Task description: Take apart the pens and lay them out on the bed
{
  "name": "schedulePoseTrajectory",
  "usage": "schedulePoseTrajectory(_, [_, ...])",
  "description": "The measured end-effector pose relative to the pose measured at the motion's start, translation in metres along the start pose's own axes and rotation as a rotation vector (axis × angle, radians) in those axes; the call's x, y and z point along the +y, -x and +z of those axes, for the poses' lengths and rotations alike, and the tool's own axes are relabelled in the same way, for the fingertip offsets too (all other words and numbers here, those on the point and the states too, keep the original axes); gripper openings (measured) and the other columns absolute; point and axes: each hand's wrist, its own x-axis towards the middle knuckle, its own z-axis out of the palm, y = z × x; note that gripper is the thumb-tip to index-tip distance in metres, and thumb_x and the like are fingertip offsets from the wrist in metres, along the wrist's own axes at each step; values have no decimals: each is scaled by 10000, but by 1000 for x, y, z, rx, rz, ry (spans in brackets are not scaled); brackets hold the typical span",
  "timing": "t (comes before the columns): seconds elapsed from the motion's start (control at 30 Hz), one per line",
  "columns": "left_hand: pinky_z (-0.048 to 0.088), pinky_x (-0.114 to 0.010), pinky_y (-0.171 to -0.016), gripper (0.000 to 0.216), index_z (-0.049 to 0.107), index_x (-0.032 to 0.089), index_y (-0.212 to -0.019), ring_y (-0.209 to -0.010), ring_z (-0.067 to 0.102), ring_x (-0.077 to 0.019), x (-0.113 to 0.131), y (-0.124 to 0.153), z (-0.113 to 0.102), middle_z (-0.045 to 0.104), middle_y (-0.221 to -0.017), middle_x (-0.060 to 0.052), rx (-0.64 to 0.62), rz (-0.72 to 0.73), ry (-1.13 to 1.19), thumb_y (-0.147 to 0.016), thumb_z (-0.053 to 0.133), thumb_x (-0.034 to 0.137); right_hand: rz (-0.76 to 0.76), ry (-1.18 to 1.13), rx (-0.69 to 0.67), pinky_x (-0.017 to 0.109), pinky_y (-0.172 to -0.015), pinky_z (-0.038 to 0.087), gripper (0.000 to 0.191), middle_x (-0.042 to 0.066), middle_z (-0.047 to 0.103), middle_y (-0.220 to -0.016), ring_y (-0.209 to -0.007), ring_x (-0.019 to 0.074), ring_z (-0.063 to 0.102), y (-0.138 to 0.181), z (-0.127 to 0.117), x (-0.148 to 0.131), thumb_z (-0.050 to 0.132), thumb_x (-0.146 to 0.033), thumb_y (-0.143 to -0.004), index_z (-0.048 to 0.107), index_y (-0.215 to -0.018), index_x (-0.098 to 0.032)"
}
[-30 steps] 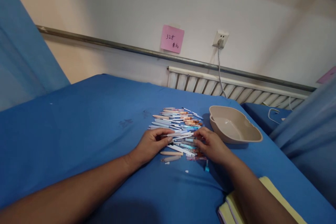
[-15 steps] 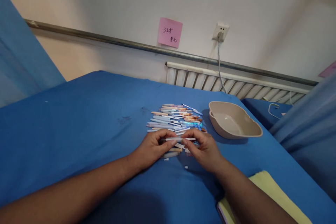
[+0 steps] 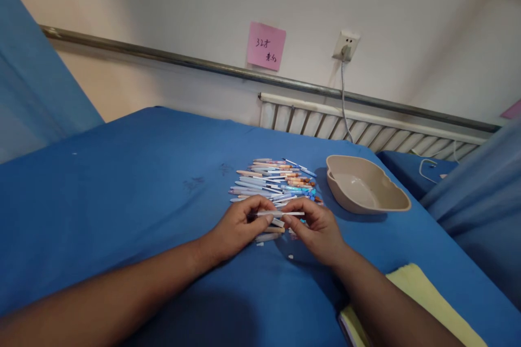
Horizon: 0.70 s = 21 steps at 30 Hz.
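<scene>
A pile of pens (image 3: pixel 273 182) in pale blue, white and orange lies on the blue table cover (image 3: pixel 122 195). Just in front of the pile, my left hand (image 3: pixel 240 226) and my right hand (image 3: pixel 316 229) both pinch one thin white pen (image 3: pixel 280 213), held level between them a little above the cloth. The left fingers grip its left end, the right fingers its right part. A few loose pens and small caps lie under and beside my hands.
A beige shallow dish (image 3: pixel 366 191) stands right of the pile. A yellow pad (image 3: pixel 423 303) lies at the near right edge. Behind are a radiator (image 3: pixel 366 130), a wall socket with cable (image 3: pixel 345 46) and a pink note (image 3: pixel 266 46).
My hands have drawn together and lifted one white pen out of the pile, toward me. The view has shifted slightly.
</scene>
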Motion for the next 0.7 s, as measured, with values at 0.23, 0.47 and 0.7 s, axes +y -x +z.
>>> schedulePoseTrajectory(0.23, [378, -210, -550, 221, 622, 149, -771, -604, 492, -118, -3, 1, 0, 577, -658, 12, 12, -33, -87, -745, 602, 367, -28, 6, -9, 260, -705, 478, 86, 18, 665, -825, -772, 145, 611, 2, 3, -1, 592, -235, -820, 632, -887, -198])
schedulePoseTrajectory(0.47, [361, -209, -540, 174, 609, 147, -755, -594, 469, -113, -1, 1, -3, 553, -647, 19, -24, 7, -142, -752, 536, 304, 8, -55, -26, 250, -672, 482, 103, 12, 651, -797, -723, 135, 602, 2, 4, 0, 594, -252, -821, 625, -902, -195])
schedulePoseTrajectory(0.7, [386, -218, -587, 160, 622, 154, -760, -648, 496, -132, -1, 0, -5, 577, -684, 11, -36, 42, -169, -753, 513, 271, 25, -50, -27, 247, -640, 483, 107, 7, 644, -761, -690, 133, 600, 2, 4, -1, 600, -281, -816, 619, -882, -198])
